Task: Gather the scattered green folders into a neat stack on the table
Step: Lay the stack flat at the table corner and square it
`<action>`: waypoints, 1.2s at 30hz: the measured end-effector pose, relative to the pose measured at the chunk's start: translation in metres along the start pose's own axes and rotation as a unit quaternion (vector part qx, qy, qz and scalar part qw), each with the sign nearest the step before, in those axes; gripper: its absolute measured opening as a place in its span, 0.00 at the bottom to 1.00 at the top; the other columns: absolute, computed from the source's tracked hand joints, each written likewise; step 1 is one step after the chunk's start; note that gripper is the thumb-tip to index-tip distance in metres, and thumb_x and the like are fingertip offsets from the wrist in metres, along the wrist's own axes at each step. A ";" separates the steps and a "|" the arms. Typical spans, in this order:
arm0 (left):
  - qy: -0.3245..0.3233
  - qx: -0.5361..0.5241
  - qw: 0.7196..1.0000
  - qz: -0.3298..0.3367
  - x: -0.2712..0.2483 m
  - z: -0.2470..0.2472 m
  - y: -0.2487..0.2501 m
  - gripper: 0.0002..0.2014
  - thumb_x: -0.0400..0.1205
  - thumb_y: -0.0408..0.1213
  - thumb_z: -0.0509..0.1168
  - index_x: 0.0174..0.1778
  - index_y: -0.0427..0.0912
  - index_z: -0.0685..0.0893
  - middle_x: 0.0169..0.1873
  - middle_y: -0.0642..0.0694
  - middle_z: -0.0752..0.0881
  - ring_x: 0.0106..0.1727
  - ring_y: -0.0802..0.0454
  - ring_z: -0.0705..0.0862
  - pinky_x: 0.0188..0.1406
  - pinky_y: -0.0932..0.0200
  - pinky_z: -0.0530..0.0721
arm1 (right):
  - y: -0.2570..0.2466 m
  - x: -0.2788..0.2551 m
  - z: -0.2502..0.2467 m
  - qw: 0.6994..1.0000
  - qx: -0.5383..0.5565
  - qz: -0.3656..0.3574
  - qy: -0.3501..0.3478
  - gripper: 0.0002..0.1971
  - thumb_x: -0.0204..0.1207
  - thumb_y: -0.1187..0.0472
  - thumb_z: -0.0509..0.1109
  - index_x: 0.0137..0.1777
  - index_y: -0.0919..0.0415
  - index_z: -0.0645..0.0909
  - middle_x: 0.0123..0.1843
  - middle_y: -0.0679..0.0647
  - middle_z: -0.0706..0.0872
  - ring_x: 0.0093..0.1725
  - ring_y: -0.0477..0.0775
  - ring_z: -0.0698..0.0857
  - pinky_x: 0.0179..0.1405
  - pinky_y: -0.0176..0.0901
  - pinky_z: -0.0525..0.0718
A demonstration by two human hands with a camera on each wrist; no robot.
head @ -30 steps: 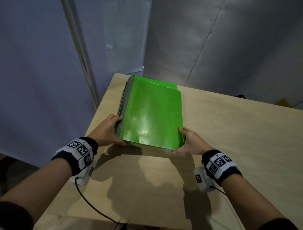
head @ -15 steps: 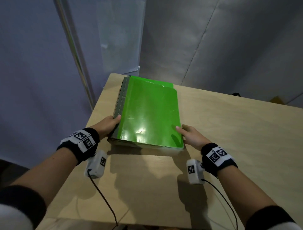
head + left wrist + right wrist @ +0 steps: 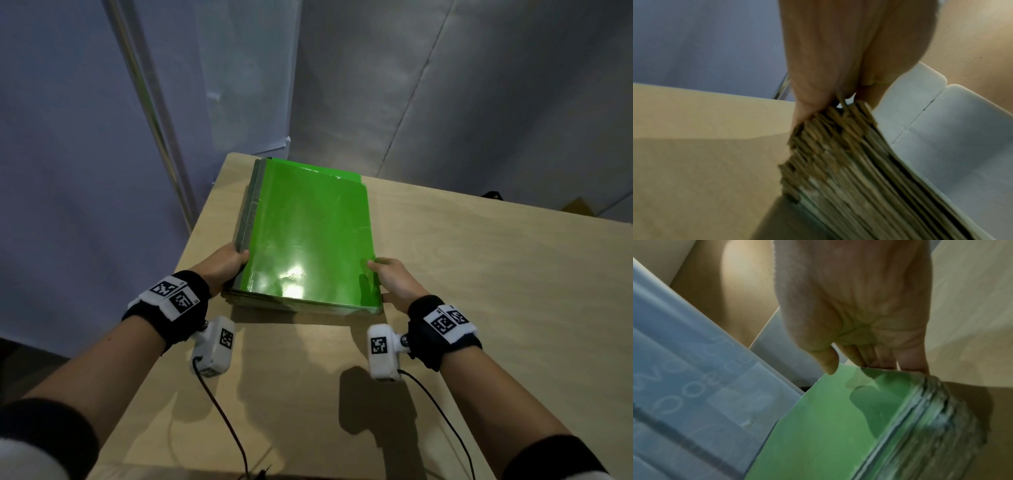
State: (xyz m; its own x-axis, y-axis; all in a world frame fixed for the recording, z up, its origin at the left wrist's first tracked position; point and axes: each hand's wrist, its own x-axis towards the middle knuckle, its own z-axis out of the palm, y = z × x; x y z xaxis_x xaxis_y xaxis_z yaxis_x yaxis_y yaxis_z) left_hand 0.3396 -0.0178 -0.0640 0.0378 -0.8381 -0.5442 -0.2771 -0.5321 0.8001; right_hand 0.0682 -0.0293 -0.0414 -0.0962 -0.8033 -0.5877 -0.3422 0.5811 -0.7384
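A thick stack of green folders (image 3: 308, 240) lies at the far left of the wooden table (image 3: 479, 308), its top cover glossy and its dark spines along the left side. My left hand (image 3: 233, 262) grips the stack's left side near the front corner, thumb on top. In the left wrist view the left hand (image 3: 838, 56) meets the layered folder edges (image 3: 849, 170), the fingers hidden behind them. My right hand (image 3: 383, 274) holds the right edge near the front corner. In the right wrist view the right hand (image 3: 859, 305) has its thumb over the green cover (image 3: 828, 426) and its fingers down the side.
The stack sits close to the table's left edge (image 3: 202, 233). A metal pole (image 3: 150, 120) and grey curtains stand beyond it. Bare tabletop stretches to the right and towards me. A yellow object (image 3: 579, 205) lies past the far right edge. Wrist camera cables (image 3: 222, 421) trail over the near tabletop.
Both hands have moved from the stack's front corners to its left and right sides, thumbs now over the top. The stack looks squarer, and a shadow shows under its front edge.
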 end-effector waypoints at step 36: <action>0.025 -0.020 0.999 -0.022 -0.001 0.003 0.002 0.17 0.88 0.39 0.48 0.59 0.28 0.73 0.27 0.42 0.68 0.26 0.49 0.66 0.27 0.59 0.66 | -0.006 -0.002 0.011 0.998 -0.041 0.028 0.040 0.09 0.81 0.73 0.55 0.55 0.75 0.75 0.50 0.65 0.76 0.49 0.58 0.76 0.51 0.55 0.77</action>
State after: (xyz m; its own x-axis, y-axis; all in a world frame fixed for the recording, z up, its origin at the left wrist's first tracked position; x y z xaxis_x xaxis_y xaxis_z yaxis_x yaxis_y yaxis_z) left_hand 0.3360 -0.0178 -0.0625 0.0967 -0.8185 -0.5663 -0.2365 -0.5716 0.7857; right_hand 0.0804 -0.0298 -0.0395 -0.1910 -0.7792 -0.5970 -0.4083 0.6161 -0.6736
